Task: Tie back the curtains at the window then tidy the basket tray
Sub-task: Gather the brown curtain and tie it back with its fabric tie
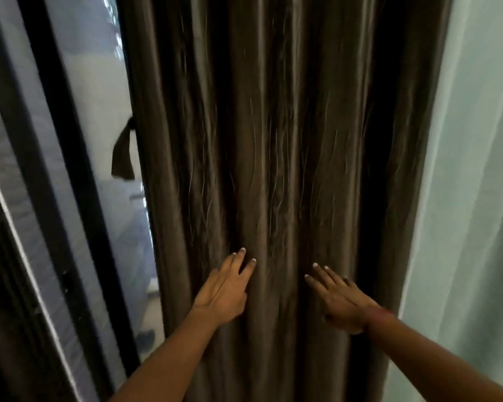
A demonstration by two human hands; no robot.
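Dark brown satin curtain (pixel 273 169) hangs in deep vertical folds, filling the middle of the view, w/ a black window frame (pixel 67 169) and glass to its left and a pale sheer curtain (pixel 471 198) to its right. Curtain isn't tied yet, folds drop loose and straight.

Left hand (pixel 224 288) lies flat on the fabric low down, fingers spread wide, two fingertips pushed into a groove between pleats; holding nothing. Right hand (pixel 337 297) is flat too, fingers splayed, palm on the cloth just right of centre; also gripping nothing. A reddish band (pixel 381 313) sits at that wrist. Hands are near each other but apart, w/ a couple of pleats between them. Prob. placed like that to bracket the bulk of the cloth, so it can be gathered inward into one bundle before a tie goes round.

A dark strip of fabric (pixel 124 152) hangs at the curtain's left edge, against the glass, higher than the hands. Looks like the tie-back, though motion blur means I can't be sure, nor see what it's fixed to. If it is, it hangs well above the hands, so reaching it needs a hand free while the other keeps the folds bunched.

Basket tray isn't in view; that part of the job looks untouched from here. Satin prob. slips, so a flat palm won't hold it long.
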